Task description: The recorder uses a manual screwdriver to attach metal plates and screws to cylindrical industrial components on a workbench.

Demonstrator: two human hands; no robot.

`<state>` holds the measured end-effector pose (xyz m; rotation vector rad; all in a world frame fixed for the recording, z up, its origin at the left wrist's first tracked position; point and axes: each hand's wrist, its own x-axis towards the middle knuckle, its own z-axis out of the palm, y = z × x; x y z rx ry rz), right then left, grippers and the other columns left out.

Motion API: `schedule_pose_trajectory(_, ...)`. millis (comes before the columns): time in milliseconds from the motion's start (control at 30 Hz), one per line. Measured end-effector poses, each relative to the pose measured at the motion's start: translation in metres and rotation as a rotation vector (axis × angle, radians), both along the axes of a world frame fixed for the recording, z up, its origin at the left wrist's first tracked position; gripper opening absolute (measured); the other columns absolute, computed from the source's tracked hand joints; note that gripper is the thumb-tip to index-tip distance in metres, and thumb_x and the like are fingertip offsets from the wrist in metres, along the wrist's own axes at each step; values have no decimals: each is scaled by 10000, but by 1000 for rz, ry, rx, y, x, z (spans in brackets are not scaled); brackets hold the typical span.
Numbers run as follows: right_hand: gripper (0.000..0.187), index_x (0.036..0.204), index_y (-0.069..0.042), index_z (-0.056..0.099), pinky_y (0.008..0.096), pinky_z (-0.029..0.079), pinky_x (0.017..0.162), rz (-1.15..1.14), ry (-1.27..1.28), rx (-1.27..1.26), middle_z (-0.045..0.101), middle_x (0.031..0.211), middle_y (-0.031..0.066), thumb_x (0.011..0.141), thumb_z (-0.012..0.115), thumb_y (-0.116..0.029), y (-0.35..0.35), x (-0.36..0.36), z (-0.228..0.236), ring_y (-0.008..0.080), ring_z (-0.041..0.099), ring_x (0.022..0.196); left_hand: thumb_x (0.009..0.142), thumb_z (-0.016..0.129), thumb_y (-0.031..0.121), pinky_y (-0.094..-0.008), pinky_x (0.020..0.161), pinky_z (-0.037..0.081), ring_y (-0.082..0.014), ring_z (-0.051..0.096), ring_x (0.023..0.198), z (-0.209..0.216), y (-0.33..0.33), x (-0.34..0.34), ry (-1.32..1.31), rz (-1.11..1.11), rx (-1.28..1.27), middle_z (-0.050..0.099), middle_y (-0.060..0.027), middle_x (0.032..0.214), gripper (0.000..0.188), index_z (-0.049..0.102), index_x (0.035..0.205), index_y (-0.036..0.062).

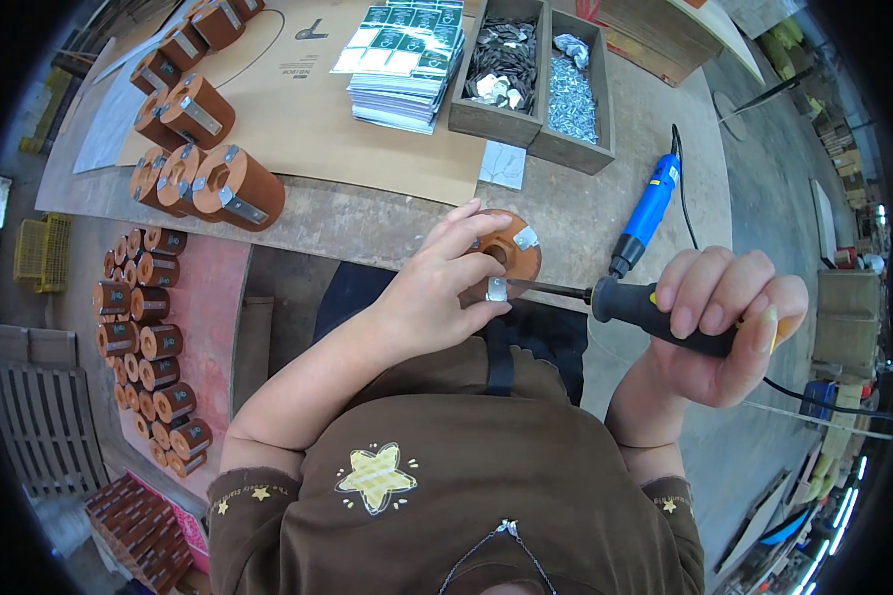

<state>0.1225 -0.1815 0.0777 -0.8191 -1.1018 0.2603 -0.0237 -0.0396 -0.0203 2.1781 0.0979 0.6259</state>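
My left hand (pixel 422 288) is wrapped round a brown-orange cylinder (pixel 513 238) with a hole through its middle, at the front edge of the table. Small silver metal clips sit on its end, and one clip (pixel 496 290) faces the screwdriver. In my right hand (pixel 729 322) is a screwdriver (pixel 630 305) with a thick black handle, held nearly level. Its shaft points left, and the tip reaches the cylinder beside that clip; whether it sits in a screw cannot be made out. My left fingers hide part of the cylinder.
A blue electric screwdriver (pixel 653 203) with a black cord lies at right. Behind stand a wooden bin of dark metal pieces (pixel 506 59), another of silver screws (pixel 571 99), and a paper stack (pixel 397 99). Similar cylinders (pixel 253 193) stand at left; several more rest on a reddish surface (pixel 208 327).
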Motion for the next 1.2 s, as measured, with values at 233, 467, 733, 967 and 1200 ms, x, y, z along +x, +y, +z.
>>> schedule_pose_trajectory(233,211,863,-113,348,319,454,507,-21,-3,-60,456,646,53,911,519,-226,7,-3,-3,161,476,515,613,755,29,-466,1028,334,-410,365,1260,0,2,-1,4,-18,5,502,-132,1264,307,619,889,16)
schedule_pose_trajectory(467,241,857,-109,350,318,451,496,-51,-7,-98,459,615,52,897,550,-239,12,-8,0,161,474,502,611,738,4,-493,1044,310,-398,398,1229,-5,2,2,-41,-15,6,521,-132,1229,281,605,858,6)
schedule_pose_trajectory(733,126,832,-94,370,299,432,516,71,-231,-110,431,675,38,909,457,-145,23,5,13,127,463,530,589,741,-7,-501,1038,315,-388,433,1200,-11,12,29,-139,-42,55,545,-130,1184,306,575,845,8)
schedule_pose_trajectory(967,83,794,-101,471,281,360,601,-52,-54,-14,443,709,-1,859,489,-148,-22,38,30,104,448,605,626,720,4,-455,944,415,-385,508,1102,-11,-10,20,-318,-14,114,561,-160,1127,306,580,897,7)
schedule_pose_trajectory(1200,78,706,-120,518,260,326,665,-311,23,89,472,660,-39,687,573,-172,-108,34,38,81,469,640,779,566,68,-378,807,466,-281,571,941,-92,-99,92,252,-974,-10,614,-95,975,115,629,873,45)
